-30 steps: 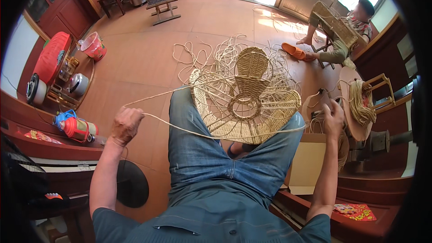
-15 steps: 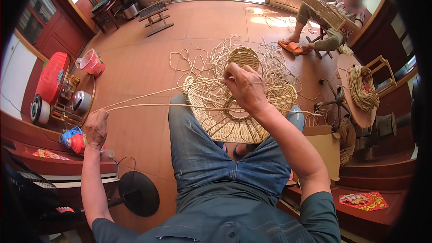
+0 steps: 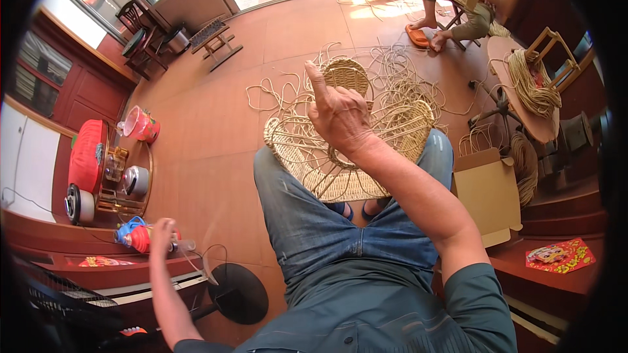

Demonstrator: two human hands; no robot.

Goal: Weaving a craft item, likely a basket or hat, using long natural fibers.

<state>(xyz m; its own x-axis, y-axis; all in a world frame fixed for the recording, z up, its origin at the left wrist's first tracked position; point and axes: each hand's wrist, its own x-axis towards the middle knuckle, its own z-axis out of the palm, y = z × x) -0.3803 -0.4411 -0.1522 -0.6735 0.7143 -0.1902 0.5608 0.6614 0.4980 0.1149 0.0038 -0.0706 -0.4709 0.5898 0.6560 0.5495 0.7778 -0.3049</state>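
Note:
My right hand [image 3: 343,114] is over a woven basket piece [image 3: 353,186] of tan cord, which rests across my knees. Its index finger points up and away while the other fingers curl under, hiding whatever they hold. Just beyond stands a small round woven panel [image 3: 347,75], with loose cords [image 3: 399,68] spread around it. Out to the left, my left hand [image 3: 163,230] is blurred by motion, its fingers curled. A pale, smeared length of cord [image 3: 208,269] trails beside it, so my left hand appears closed on the cord.
A person [image 3: 468,0] sits at the far right with another woven piece, near orange slippers [image 3: 418,36]. To the right are a board with coiled cord [image 3: 533,85] and an open cardboard box [image 3: 487,199]. A black round base [image 3: 241,294] and a thermos [image 3: 137,236] are at left.
My left hand has swung down and closer to me, and the cords stretched between my hands are no longer taut. My right index finger has straightened. The view has tilted.

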